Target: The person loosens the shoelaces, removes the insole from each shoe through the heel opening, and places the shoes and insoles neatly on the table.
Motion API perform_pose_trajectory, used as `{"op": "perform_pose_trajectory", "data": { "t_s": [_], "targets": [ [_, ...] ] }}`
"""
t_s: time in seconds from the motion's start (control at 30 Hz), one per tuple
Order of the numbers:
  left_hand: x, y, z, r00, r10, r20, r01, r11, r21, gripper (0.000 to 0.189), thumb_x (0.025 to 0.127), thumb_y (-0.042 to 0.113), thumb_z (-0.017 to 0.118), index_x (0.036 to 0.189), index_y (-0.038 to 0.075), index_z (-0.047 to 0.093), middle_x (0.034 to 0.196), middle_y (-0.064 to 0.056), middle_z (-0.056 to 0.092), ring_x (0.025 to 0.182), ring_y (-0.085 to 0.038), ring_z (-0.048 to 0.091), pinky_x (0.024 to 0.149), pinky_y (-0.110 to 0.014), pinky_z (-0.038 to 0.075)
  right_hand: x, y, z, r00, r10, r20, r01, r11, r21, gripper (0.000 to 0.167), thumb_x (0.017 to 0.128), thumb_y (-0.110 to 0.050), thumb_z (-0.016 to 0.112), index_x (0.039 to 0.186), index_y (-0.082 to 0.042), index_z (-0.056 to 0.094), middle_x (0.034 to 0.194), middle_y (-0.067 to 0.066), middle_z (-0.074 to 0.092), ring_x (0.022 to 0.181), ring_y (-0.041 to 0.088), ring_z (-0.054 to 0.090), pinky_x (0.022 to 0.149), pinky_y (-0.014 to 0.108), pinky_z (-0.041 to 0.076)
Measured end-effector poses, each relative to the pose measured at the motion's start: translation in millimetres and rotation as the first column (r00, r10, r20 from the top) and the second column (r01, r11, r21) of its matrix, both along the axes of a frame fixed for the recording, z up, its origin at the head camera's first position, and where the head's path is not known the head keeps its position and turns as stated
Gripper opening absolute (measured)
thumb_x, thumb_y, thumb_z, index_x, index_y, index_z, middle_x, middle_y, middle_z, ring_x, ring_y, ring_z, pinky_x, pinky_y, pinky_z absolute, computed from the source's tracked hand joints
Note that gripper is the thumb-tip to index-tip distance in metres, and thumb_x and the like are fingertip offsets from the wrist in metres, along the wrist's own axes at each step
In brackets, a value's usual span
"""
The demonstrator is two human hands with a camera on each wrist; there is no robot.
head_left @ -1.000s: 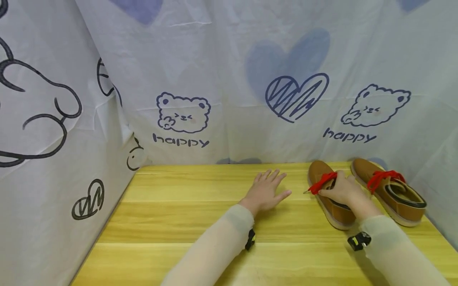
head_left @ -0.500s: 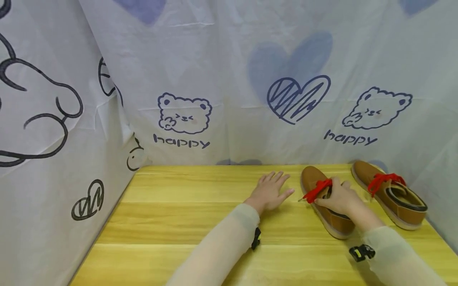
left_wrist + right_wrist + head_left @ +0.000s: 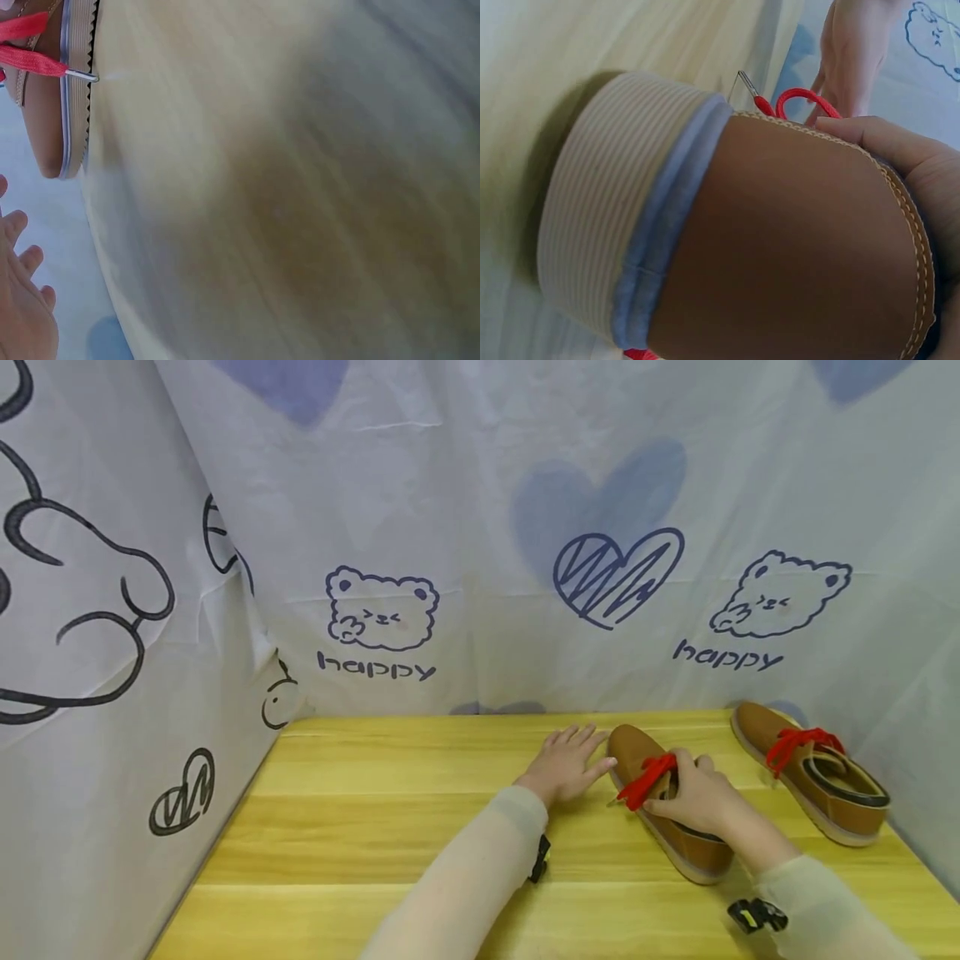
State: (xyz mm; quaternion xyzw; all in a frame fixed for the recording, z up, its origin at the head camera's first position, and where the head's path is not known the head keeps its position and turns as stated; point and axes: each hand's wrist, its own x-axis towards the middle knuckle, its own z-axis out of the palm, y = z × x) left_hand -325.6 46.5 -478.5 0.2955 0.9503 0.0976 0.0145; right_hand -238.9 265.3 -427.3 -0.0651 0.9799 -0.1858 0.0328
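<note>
My right hand [image 3: 699, 795] grips a brown lace-up shoe [image 3: 630, 748] by its upper near the opening, thumb on the left side. The shoe's red lace [image 3: 649, 781] is tied, and one metal-tipped end sticks out to the left. In the right wrist view the brown heel [image 3: 780, 232] and ribbed pale sole [image 3: 607, 202] fill the middle. My left hand [image 3: 567, 768] is held over the table with fingers spread, its fingertips right beside the toe of the shoe. That hand holds nothing. The left wrist view catches the shoe's side [image 3: 46, 135] at its upper left corner.
A matching brown shoe [image 3: 765, 731] with red laces stands at the table's right side, toe toward the back. The yellow wood-grain table [image 3: 360, 827] meets a white printed cloth [image 3: 487, 635] behind and on both sides.
My right hand has brought the shoe leftward and toward me, away from the other shoe and up to my left hand. The left hand has shifted slightly right.
</note>
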Motion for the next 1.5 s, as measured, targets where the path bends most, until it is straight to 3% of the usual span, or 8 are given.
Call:
{"op": "perform_pose_trajectory", "data": {
  "t_s": [0.2, 0.47, 0.7, 1.0, 1.27, 1.5],
  "targets": [
    [3.9, 3.6, 2.5, 1.0, -0.004, 0.018, 0.004, 1.0, -0.011, 0.07, 0.099, 0.068, 0.004, 0.161, 0.037, 0.014, 0.167, 0.005, 0.016, 0.153, -0.024, 0.017, 0.122, -0.047, 0.014, 8.1, -9.3, 2.2, 0.999, 0.053, -0.011, -0.053, 0.999, 0.011, 0.098, 0.077, -0.05, 0.082, 0.14, 0.01, 0.036, 0.111, 0.04, 0.047, 0.087, 0.045, 0.06, 0.074, 0.06, 0.052],
    [6.7, 6.0, 4.5, 0.996, -0.024, 0.09, 0.029, 0.998, -0.051, 0.068, 0.1, 0.067, 0.004, 0.161, 0.04, 0.015, 0.168, 0.007, 0.011, 0.154, -0.022, 0.011, 0.123, -0.046, 0.01, 17.6, -18.7, 5.0, 0.994, 0.113, -0.001, -0.113, 0.994, 0.01, 0.098, 0.075, -0.05, 0.084, 0.141, 0.005, 0.037, 0.111, 0.034, 0.05, 0.088, 0.04, 0.059, 0.073, 0.056, 0.051],
    [10.8, 0.2, 6.7, 0.998, -0.02, 0.065, 0.025, 0.997, -0.079, 0.067, 0.101, 0.066, 0.006, 0.16, 0.039, 0.019, 0.167, 0.006, 0.014, 0.153, -0.024, 0.014, 0.122, -0.048, 0.013, 21.4, -23.9, 5.8, 0.988, 0.152, 0.01, -0.152, 0.988, 0.0, 0.099, 0.075, -0.05, 0.084, 0.143, 0.005, 0.038, 0.112, 0.032, 0.051, 0.09, 0.04, 0.058, 0.072, 0.055, 0.051],
    [11.0, -8.2, 5.2, 0.999, 0.0, 0.049, 0.005, 0.993, -0.115, 0.064, 0.102, 0.064, 0.009, 0.16, 0.04, 0.017, 0.167, 0.007, 0.015, 0.153, -0.024, 0.015, 0.122, -0.048, 0.012, 19.7, -28.7, 1.6, 0.986, 0.167, -0.003, -0.167, 0.986, -0.01, 0.097, 0.075, -0.047, 0.085, 0.144, 0.003, 0.039, 0.115, 0.03, 0.051, 0.092, 0.038, 0.058, 0.074, 0.054, 0.051],
    [10.0, -25.2, 7.0, 0.998, 0.034, 0.047, -0.029, 0.993, -0.111, 0.063, 0.102, 0.064, 0.013, 0.16, 0.04, 0.019, 0.166, 0.007, 0.018, 0.152, -0.025, 0.018, 0.122, -0.049, 0.013, 13.2, -38.5, 4.4, 0.977, 0.212, -0.005, -0.212, 0.976, -0.055, 0.09, 0.076, -0.042, 0.085, 0.142, 0.001, 0.042, 0.116, 0.028, 0.052, 0.089, 0.032, 0.059, 0.074, 0.051, 0.052],
    [11.0, -44.9, 6.8, 0.998, 0.058, 0.039, -0.051, 0.988, -0.145, 0.064, 0.103, 0.064, 0.016, 0.161, 0.037, 0.018, 0.166, 0.005, 0.02, 0.151, -0.026, 0.022, 0.122, -0.049, 0.014, 7.7, -51.6, 4.9, 0.968, 0.25, 0.012, -0.249, 0.967, -0.059, 0.091, 0.076, -0.043, 0.085, 0.145, -0.002, 0.042, 0.117, 0.027, 0.051, 0.095, 0.036, 0.059, 0.078, 0.053, 0.052]
  ]
}}
